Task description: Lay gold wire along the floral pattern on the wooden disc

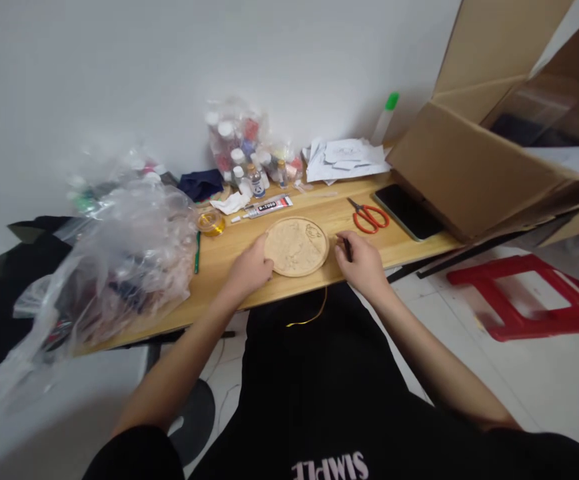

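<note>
My left hand [254, 265] grips the left rim of a round wooden plaque [296, 257], fingers closed over its edge. Faint relief lines cover the plaque, with a small outlined shape at its upper right. Just right of the plaque, my right hand [362, 261] is closed on a small dark object [348, 249], mostly hidden by the fingers. A thin gold wire [314, 319] hangs below the table edge over my dark clothing. A spool of gold wire [211, 223] lies beyond my left hand, and orange-handled scissors [369, 217] lie beyond my right.
A B-7000 glue tube [268, 207] lies behind the plaque, before bagged bottles [239, 143]. Plastic bags [139, 247] crowd the left. A phone [408, 212] and an open cardboard box [479, 167] stand right of the scissors. A red stool [524, 297] is on the floor.
</note>
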### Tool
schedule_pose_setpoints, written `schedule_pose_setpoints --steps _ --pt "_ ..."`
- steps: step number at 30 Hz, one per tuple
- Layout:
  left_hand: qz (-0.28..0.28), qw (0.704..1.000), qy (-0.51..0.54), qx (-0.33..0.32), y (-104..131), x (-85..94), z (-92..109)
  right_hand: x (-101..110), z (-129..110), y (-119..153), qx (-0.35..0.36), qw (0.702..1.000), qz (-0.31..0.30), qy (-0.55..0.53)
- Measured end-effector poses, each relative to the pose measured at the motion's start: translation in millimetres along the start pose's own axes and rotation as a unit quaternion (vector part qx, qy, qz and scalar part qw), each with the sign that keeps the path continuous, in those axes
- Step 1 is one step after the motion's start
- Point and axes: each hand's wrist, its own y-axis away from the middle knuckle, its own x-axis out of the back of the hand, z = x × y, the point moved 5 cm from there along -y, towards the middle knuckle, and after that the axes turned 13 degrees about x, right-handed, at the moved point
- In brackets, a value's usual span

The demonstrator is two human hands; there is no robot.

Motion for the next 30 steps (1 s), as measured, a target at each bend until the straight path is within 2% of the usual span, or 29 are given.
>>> schedule_pose_setpoints --steps 3,6,10,13,16,18,22,26,30 --pt "0.015 1.000 0.005 -0.018 22.1 -9.4 7.3 6.0 6.5 -2.2 0.003 1.000 -0.022 0.004" --pt "0.071 0.997 0.005 -0.043 28.8 -7.9 8.6 8.0 11.3 -3.3 0.012 0.999 -0.052 0.006" --pt "0.178 0.983 0.002 -0.049 6.0 6.7 -10.5 12.9 14.2 -9.5 0.034 0.997 -0.066 0.016" --pt "0.200 0.977 0.005 -0.076 -11.3 5.1 -25.4 20.5 9.7 -19.0 0.072 0.996 -0.053 0.029" --pt "0.222 0.971 0.014 -0.089 -12.8 -3.4 -33.0 23.1 -2.6 -27.7 0.132 0.990 -0.043 0.035" --pt "0.236 0.967 0.021 -0.091 -7.0 -8.8 -33.7 17.2 -13.0 -30.0 0.177 0.982 -0.047 0.033" --pt "0.248 0.963 0.036 -0.099 10.1 -16.0 -29.3 -8.9 -27.5 -25.2 0.251 0.965 -0.070 0.027" --pt "0.258 0.959 0.046 -0.107 28.3 -20.9 -22.5 -26.8 -27.1 -17.2 0.289 0.954 -0.077 0.018" --pt "0.258 0.957 0.045 -0.121 39.2 -21.1 -16.7 -27.2 -20.1 -16.8 0.300 0.949 -0.094 -0.004"
